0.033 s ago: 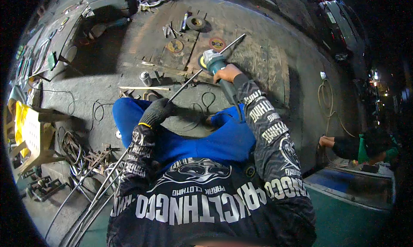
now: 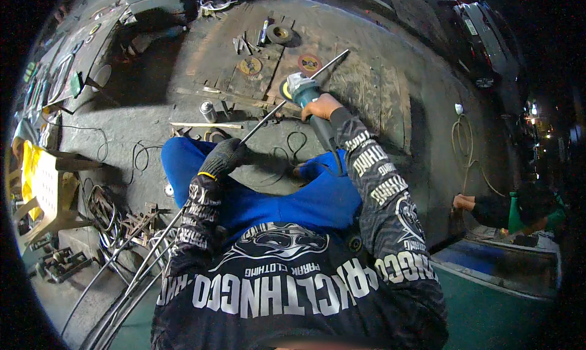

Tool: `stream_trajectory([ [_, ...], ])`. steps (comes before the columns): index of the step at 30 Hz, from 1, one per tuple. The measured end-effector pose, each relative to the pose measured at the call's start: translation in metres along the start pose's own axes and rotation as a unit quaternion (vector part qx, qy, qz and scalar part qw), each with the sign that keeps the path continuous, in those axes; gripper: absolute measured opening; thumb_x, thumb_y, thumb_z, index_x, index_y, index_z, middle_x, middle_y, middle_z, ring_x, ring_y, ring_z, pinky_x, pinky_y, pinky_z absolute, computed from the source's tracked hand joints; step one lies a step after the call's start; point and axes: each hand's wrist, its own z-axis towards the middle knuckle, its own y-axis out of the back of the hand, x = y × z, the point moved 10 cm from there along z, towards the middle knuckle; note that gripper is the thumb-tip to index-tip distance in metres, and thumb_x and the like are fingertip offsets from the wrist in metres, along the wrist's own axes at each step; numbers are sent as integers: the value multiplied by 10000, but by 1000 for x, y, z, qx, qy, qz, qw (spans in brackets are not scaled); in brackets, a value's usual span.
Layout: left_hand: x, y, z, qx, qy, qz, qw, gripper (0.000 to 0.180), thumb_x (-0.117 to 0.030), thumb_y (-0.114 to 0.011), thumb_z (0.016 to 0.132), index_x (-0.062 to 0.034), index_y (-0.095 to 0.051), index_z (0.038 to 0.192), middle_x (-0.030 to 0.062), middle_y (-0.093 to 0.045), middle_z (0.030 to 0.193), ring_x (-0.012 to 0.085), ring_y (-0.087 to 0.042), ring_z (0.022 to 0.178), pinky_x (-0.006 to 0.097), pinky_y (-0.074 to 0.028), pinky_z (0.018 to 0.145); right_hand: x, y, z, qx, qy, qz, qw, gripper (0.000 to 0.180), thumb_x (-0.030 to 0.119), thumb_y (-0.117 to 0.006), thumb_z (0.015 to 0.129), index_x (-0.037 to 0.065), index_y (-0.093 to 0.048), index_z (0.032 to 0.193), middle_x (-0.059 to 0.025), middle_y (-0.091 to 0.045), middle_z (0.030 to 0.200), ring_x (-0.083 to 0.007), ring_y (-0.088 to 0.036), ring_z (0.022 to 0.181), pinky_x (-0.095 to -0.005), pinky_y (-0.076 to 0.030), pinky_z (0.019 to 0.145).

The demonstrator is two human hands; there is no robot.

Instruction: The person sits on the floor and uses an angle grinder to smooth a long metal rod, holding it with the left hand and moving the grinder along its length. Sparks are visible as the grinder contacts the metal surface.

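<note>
My left hand (image 2: 221,158), in a dark grey knitted glove, is closed around a long thin metal rod (image 2: 261,124) above my left knee. The rod slants up and away to the right, its far end over the wooden board. My bare right hand (image 2: 321,107) grips the body of a teal angle grinder (image 2: 306,95) with a silver-grey head. Its yellowish disc (image 2: 285,90) is at the rod, but I cannot tell whether they touch. The grinder hides part of the rod.
On the wooden board (image 2: 366,97) lie a red disc (image 2: 309,63), a yellow disc (image 2: 249,65) and a thick wheel (image 2: 279,33). A can (image 2: 208,111) stands near my left knee. Left are a stool (image 2: 52,182) and several rods (image 2: 131,283). A person's arm (image 2: 482,208) shows at right.
</note>
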Motion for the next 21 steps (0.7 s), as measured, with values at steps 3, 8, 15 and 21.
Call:
stream_trajectory([
  [3,7,-11,15,2,-55,31,998,389,-336,-502,934,11,-676,931,271,-689,920,416,-685,914,509,-516,805,-28,-26,-9,-12,-237,232,943,520,433,-888,567,136,-780,979,-215,-732,965,-315,-707,906,-401,-542,850],
  [8,50,-34,50,21,-63,109,992,371,-317,-501,926,11,-674,916,281,-683,922,438,-674,917,527,-510,818,-3,-31,-14,-40,-217,352,910,605,303,-936,545,-39,-716,992,-134,-739,990,-277,-694,906,-376,-532,837],
  [15,63,-35,60,20,-39,128,991,388,-335,-516,919,9,-691,956,295,-680,946,447,-669,952,540,-506,843,26,-16,-14,-63,-180,358,914,754,325,-925,520,-56,-676,1120,-214,-715,1104,-347,-688,1041,-406,-541,900],
  [21,65,-39,66,0,-44,138,989,338,-315,-579,876,-5,-703,924,263,-695,940,428,-680,919,505,-525,827,34,-19,-16,-48,-178,346,920,760,342,-921,494,-70,-683,1088,-227,-716,1087,-344,-698,1021,-399,-557,871],
])
